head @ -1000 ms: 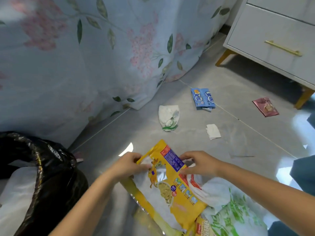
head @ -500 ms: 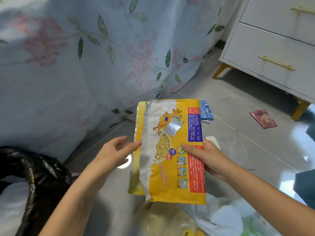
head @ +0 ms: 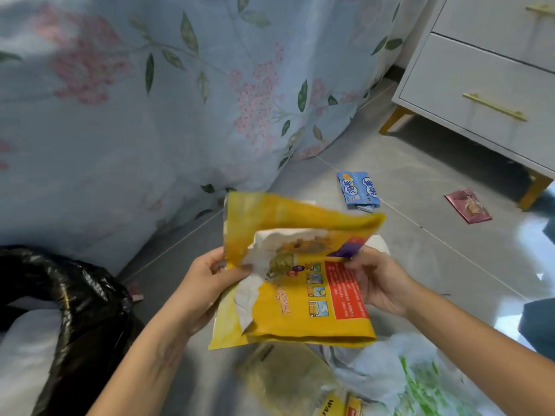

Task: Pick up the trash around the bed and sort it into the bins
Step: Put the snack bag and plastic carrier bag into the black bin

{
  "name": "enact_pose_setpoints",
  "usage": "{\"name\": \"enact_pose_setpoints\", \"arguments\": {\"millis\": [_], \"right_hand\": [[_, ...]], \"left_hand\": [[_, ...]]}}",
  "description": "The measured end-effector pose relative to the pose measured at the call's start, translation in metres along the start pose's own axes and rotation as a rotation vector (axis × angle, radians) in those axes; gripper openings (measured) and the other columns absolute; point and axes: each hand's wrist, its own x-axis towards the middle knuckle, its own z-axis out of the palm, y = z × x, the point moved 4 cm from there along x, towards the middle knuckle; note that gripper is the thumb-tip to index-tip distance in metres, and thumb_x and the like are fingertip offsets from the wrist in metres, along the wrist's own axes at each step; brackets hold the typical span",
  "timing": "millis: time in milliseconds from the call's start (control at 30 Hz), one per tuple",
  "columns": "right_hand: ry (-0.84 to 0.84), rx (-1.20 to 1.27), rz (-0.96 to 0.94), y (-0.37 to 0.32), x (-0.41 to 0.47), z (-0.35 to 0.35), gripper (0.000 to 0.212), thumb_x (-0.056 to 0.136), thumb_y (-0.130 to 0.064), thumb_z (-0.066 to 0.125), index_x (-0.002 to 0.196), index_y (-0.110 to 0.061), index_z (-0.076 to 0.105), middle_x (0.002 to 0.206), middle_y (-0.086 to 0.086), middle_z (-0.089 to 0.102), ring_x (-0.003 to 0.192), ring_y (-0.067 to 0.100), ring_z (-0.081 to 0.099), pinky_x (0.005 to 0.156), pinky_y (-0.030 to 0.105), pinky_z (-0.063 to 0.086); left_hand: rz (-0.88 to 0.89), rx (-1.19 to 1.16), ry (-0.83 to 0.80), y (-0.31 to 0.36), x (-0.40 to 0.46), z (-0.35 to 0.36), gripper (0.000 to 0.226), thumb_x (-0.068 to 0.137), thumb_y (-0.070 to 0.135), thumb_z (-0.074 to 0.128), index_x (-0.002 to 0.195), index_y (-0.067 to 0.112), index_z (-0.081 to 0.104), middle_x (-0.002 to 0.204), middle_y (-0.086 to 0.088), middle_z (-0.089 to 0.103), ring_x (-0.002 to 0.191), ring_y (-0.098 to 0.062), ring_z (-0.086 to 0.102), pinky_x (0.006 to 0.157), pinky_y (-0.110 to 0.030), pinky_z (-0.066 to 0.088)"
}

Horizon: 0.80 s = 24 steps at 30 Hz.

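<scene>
Yellow bag [head: 300, 307] gripped at both side edges by left hand [head: 207, 283] and right hand [head: 378, 280].

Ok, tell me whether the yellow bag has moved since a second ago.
Yes. The yellow bag has been lifted off the floor, toward the floral bedsheet, and is now folding between the left hand and right hand.

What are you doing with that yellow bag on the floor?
A person is tidying up trash beside the bed. Both hands hold a big yellow food bag: the left hand grips its left edge and the right hand its right edge, and the top of the bag is bending over. A bin with a black liner waits at the left. A blue wrapper and a red wrapper lie on the floor near the white dresser, not picked up yet.
</scene>
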Motion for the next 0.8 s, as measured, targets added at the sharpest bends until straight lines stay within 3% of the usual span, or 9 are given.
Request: {"name": "enact_pose_setpoints", "arguments": {"millis": [67,133,200,300,367,433,533,700,800], "right_hand": [[0.013,-0.026,0.044,-0.003,-0.003,0.0,0.03,0.073,-0.027,0.051,0.071,-0.008,0.074,0.074,0.012,0.073,0.062,0.021,0.068,0.057,0.028,0.056],[-0.032,-0.091,0.085,-0.005,-0.005,0.005,0.042,0.059,-0.051,0.061,0.081,-0.017,0.07,0.084,0.009,0.07,0.07,0.022,0.064,0.061,0.029,0.051],[-0.013,-0.153,0.126,-0.002,-0.002,0.004,0.057,0.062,-0.068,0.059,0.094,-0.022,0.066,0.095,0.007,0.07,0.082,0.025,0.065,0.067,0.033,0.053],[0.061,-0.295,0.145,0.005,0.003,0.0,0.053,0.069,-0.038,0.063,0.117,-0.016,0.061,0.098,0.007,0.073,0.083,0.021,0.071,0.068,0.031,0.059],[0.056,-0.352,0.148,0.008,0.003,0.001,0.048,0.067,-0.02,0.07,0.112,-0.007,0.063,0.091,0.01,0.075,0.074,0.019,0.073,0.061,0.028,0.059],[0.104,-0.391,0.115,0.009,0.004,-0.004,0.043,0.065,-0.016,0.074,0.106,-0.006,0.067,0.092,0.012,0.076,0.076,0.021,0.074,0.065,0.031,0.06],[0.18,-0.449,0.015,0.005,0.004,-0.004,0.036,0.066,-0.011,0.076,0.101,-0.008,0.068,0.093,0.012,0.076,0.079,0.023,0.074,0.069,0.035,0.061],[0.204,-0.544,-0.079,-0.001,-0.001,0.008,0.023,0.074,-0.004,0.075,0.095,-0.011,0.067,0.091,0.013,0.076,0.078,0.027,0.074,0.065,0.036,0.061],[0.159,-0.583,-0.108,-0.008,-0.006,0.024,0.025,0.069,-0.007,0.076,0.093,-0.012,0.068,0.088,0.012,0.076,0.077,0.026,0.074,0.066,0.037,0.06]], "left_hand": [[0.058,0.033,0.024,0.0,0.0,-0.001,0.023,0.077,-0.008,0.067,0.083,0.012,0.076,0.082,-0.012,0.077,0.069,-0.021,0.074,0.059,-0.027,0.06],[0.112,0.134,0.029,0.002,0.0,-0.002,0.025,0.076,-0.006,0.069,0.07,0.017,0.078,0.075,-0.008,0.077,0.067,-0.019,0.073,0.058,-0.026,0.06],[0.147,0.227,0.016,0.004,0.0,-0.003,0.04,0.082,-0.012,0.064,0.064,0.021,0.078,0.079,-0.006,0.078,0.077,-0.02,0.075,0.063,-0.027,0.061],[0.091,0.213,-0.063,0.002,0.003,-0.005,0.039,0.085,-0.006,0.057,0.069,0.021,0.079,0.089,-0.003,0.078,0.079,-0.018,0.074,0.061,-0.029,0.058],[-0.059,-0.045,-0.202,-0.001,0.003,-0.004,0.024,0.065,0.014,0.063,0.083,0.016,0.079,0.095,-0.008,0.077,0.074,-0.023,0.071,0.061,-0.03,0.055],[-0.196,-0.229,-0.232,-0.002,0.001,-0.007,0.056,0.049,0.039,0.072,0.098,0.011,0.076,0.093,-0.014,0.073,0.069,-0.028,0.069,0.059,-0.032,0.056],[-0.281,-0.002,-0.092,-0.008,-0.001,-0.005,0.071,0.059,0.065,0.059,0.111,0.017,0.068,0.089,-0.011,0.07,0.076,-0.025,0.067,0.068,-0.034,0.053],[-0.189,0.45,0.022,0.003,-0.017,0.011,0.046,0.055,0.035,0.089,0.094,0.016,0.075,0.09,-0.003,0.078,0.085,-0.02,0.074,0.079,-0.033,0.058],[-0.129,0.553,0.086,0.023,-0.037,0.009,0.027,0.062,0.029,0.088,0.084,0.017,0.078,0.081,-0.001,0.078,0.079,-0.017,0.074,0.075,-0.033,0.061]]}}
